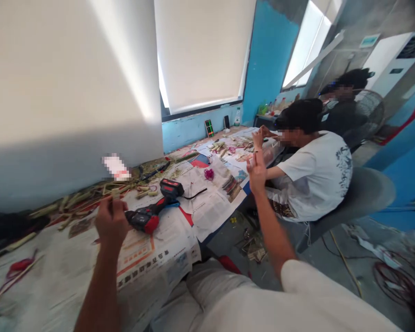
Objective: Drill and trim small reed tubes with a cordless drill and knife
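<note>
My left hand (110, 220) is raised over the newspaper-covered table, its thumb and fingers pinched around a short pale stalk piece (115, 193). Just to its right lies a red and black cordless drill (147, 217) with its battery end toward the window. My right hand (257, 173) is held up beyond the table's front edge, in line with a seated person's arms. Its fingers look closed together; whatever they hold is too small to make out. A magenta thread bundle (209, 174) rests on the newspaper (207, 207) between my hands.
Cut stalks (72, 200) are strewn along the back of the table. A person in a white shirt (311, 170) sits close on the right, working with both hands. A water bottle (237, 117) stands by the window. Cables (394, 286) and scraps litter the floor.
</note>
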The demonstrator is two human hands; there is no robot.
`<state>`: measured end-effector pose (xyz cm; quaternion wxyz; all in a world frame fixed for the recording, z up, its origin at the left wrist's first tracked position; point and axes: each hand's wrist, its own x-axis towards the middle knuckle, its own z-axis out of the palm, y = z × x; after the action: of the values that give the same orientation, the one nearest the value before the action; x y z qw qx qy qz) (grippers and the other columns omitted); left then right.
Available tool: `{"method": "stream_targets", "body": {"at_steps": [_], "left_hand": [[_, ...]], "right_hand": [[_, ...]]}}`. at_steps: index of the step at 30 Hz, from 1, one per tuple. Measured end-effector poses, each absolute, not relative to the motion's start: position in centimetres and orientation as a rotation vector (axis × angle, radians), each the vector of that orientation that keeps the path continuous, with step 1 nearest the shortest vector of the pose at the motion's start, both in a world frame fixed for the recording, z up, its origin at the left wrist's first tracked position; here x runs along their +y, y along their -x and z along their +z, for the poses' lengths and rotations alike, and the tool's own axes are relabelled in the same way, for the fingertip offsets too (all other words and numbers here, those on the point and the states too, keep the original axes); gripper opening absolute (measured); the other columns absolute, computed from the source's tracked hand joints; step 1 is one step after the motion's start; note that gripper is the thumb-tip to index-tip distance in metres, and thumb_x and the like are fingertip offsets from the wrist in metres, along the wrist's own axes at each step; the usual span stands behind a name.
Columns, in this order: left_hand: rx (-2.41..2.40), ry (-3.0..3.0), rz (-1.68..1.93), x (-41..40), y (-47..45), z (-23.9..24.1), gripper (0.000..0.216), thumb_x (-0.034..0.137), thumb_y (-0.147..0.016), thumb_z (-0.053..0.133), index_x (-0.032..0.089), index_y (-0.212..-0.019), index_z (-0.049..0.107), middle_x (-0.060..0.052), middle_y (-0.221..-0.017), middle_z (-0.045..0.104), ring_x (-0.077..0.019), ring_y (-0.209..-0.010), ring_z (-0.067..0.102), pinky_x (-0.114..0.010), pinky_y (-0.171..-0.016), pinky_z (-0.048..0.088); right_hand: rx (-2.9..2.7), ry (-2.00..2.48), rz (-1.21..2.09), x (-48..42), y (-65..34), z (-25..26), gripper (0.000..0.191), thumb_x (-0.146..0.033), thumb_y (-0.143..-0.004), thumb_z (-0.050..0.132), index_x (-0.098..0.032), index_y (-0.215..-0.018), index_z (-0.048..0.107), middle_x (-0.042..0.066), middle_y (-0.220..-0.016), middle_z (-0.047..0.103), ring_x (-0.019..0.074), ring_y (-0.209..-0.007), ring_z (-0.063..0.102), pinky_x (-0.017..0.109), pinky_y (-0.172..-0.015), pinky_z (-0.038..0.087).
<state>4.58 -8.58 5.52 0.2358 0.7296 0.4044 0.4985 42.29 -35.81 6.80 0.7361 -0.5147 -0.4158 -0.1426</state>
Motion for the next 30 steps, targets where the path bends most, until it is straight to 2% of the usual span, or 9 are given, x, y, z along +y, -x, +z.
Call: {"method": "stream_targets", "body": {"at_steps": [3,7,11,16,20,22,24,28,30], "left_hand": [[1.112,-2.031,1.305,-8.0,-4.1,5.3,0.021,0.037,-0.1,0.051,0.02,-0.104,0.062,0.0,-0.077,0.062,-0.0184,-0.072,0.061,-0.032,-0.077,0.05],[1.173,-2.063,1.274,-7.4,-3.5,4.8,0.018,0.036,-0.1,0.051,0.02,-0.097,0.059,0.0,-0.076,0.062,-0.0171,-0.07,0.059,-0.03,-0.077,0.048],[1.225,-2.036,1.211,-6.8,-2.2,4.2,0.016,0.033,-0.1,0.053,0.02,-0.098,0.061,0.0,-0.075,0.063,-0.0163,-0.069,0.058,-0.029,-0.073,0.047],[1.205,-1.994,1.103,-3.8,-1.5,3.8,0.016,0.032,-0.101,0.056,0.019,-0.103,0.066,0.003,-0.075,0.065,-0.0136,-0.067,0.058,-0.025,-0.069,0.046],[1.302,-1.934,1.151,-1.7,-2.0,4.9,0.008,0.021,-0.101,0.058,0.017,-0.101,0.065,0.006,-0.075,0.061,-0.012,-0.071,0.057,-0.024,-0.073,0.047],[1.511,-1.852,1.287,-4.1,0.1,5.4,0.011,0.016,-0.103,0.053,0.016,-0.096,0.062,0.005,-0.076,0.056,-0.0122,-0.073,0.053,-0.026,-0.078,0.046],[1.642,-1.858,1.282,-9.6,3.5,5.4,0.026,0.014,-0.106,0.041,0.018,-0.089,0.059,0.001,-0.078,0.058,-0.0144,-0.077,0.052,-0.029,-0.084,0.047],[1.236,-2.136,0.398,-22.9,6.7,5.7,0.025,0.025,-0.108,0.045,0.023,-0.094,0.065,-0.003,-0.086,0.069,-0.0201,-0.081,0.062,-0.034,-0.084,0.048],[1.279,-2.068,0.281,-26.8,6.5,6.1,0.029,0.033,-0.112,0.04,0.025,-0.1,0.065,-0.003,-0.086,0.07,-0.0217,-0.08,0.064,-0.035,-0.081,0.047]], "right_hand": [[-0.72,1.071,-0.378,-32.8,-40.6,3.3,0.058,-0.06,-0.099,0.068,-0.026,-0.147,0.065,0.015,-0.156,0.062,0.0287,-0.142,0.062,0.052,-0.115,0.057],[-0.794,1.15,-0.201,-28.9,-35.9,0.8,0.035,-0.056,-0.101,0.066,-0.026,-0.112,0.078,0.009,-0.111,0.078,0.0225,-0.098,0.077,0.041,-0.087,0.068],[-0.975,1.244,0.045,-25.5,-31.4,-0.6,0.037,-0.057,-0.103,0.061,-0.025,-0.109,0.078,0.006,-0.094,0.078,0.0192,-0.08,0.076,0.035,-0.072,0.067],[-1.182,1.307,0.173,-21.0,-28.2,0.1,0.029,-0.043,-0.106,0.058,-0.025,-0.112,0.079,0.007,-0.1,0.081,0.0176,-0.084,0.077,0.033,-0.081,0.066],[-1.425,1.553,0.237,-19.0,-25.5,3.9,0.027,-0.026,-0.108,0.055,-0.024,-0.118,0.08,0.007,-0.116,0.083,0.0163,-0.105,0.078,0.028,-0.098,0.061],[-1.614,1.71,0.273,-21.0,-22.0,5.1,0.035,-0.026,-0.112,0.047,-0.024,-0.127,0.078,0.005,-0.129,0.08,0.0142,-0.119,0.074,0.024,-0.103,0.055],[-1.682,1.703,0.454,-25.5,-18.1,5.5,0.035,-0.03,-0.111,0.049,-0.022,-0.102,0.082,0.008,-0.102,0.083,0.0175,-0.095,0.076,0.027,-0.082,0.055],[-2.267,1.738,0.99,-34.1,-16.6,6.5,0.04,-0.046,-0.101,0.066,-0.026,-0.067,0.071,0.004,-0.062,0.068,0.0171,-0.053,0.056,0.033,-0.055,0.03],[-2.29,1.838,0.785,-35.0,-17.7,7.5,0.047,-0.053,-0.104,0.059,-0.026,-0.068,0.069,0.003,-0.057,0.063,0.017,-0.049,0.048,0.035,-0.056,0.024]]}}
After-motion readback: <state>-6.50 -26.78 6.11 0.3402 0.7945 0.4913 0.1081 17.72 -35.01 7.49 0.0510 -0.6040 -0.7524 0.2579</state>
